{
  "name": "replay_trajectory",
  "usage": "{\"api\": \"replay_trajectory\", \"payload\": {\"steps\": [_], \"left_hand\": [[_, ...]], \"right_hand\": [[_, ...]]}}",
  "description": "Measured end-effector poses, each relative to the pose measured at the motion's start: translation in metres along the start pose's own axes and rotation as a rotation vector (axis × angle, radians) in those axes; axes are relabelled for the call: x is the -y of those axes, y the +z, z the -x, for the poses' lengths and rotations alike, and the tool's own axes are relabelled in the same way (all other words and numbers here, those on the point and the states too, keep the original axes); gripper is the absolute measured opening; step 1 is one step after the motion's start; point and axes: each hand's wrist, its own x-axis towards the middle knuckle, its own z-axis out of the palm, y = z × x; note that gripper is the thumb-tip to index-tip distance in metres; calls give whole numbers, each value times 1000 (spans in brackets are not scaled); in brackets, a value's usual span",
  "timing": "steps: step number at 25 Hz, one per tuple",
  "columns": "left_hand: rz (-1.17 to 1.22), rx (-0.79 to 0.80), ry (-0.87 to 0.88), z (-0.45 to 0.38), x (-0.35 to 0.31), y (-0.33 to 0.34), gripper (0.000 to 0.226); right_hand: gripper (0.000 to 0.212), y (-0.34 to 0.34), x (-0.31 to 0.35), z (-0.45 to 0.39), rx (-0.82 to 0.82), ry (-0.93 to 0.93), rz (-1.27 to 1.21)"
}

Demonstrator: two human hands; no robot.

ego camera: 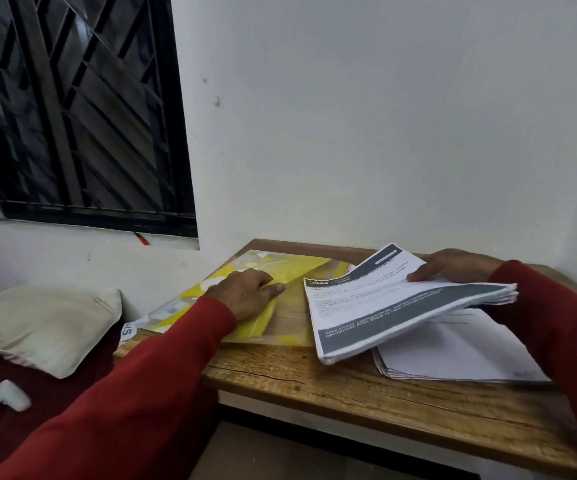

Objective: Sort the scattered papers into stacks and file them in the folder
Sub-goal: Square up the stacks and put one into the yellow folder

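A yellow, partly clear plastic folder (301,268) lies at the left end of the wooden table (366,386). My left hand (245,292) rests on it, fingers bent, thumb out toward the flap edge. My right hand (453,266) grips the far edge of a thick stack of printed papers (394,306) with dark grey bands, lifted and tilted above the table. Under it a second stack of white papers (453,348) lies flat at the right.
A white wall stands right behind the table. At the left a cream pillow (41,323) and a small white device (10,394) lie on a dark red bed. A barred dark window (72,109) is at upper left.
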Motion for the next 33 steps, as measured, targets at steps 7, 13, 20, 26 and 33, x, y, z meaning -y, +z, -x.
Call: {"api": "replay_trajectory", "payload": {"steps": [7,13,20,26,33], "left_hand": [[113,-9,75,5,-2,-1,51],[82,-21,89,9,-12,-1,53],[130,-6,44,5,6,6,82],[-243,217,36,2,62,-8,110],[-24,216,12,10,47,6,98]], "right_hand": [[16,28,3,-5,-316,-43,-138],[33,79,-3,-27,-245,-104,-391],[21,105,-15,-36,-143,-12,-372],[14,84,-18,-30,-176,-26,-326],[20,113,-1,-39,-146,-15,-367]]}}
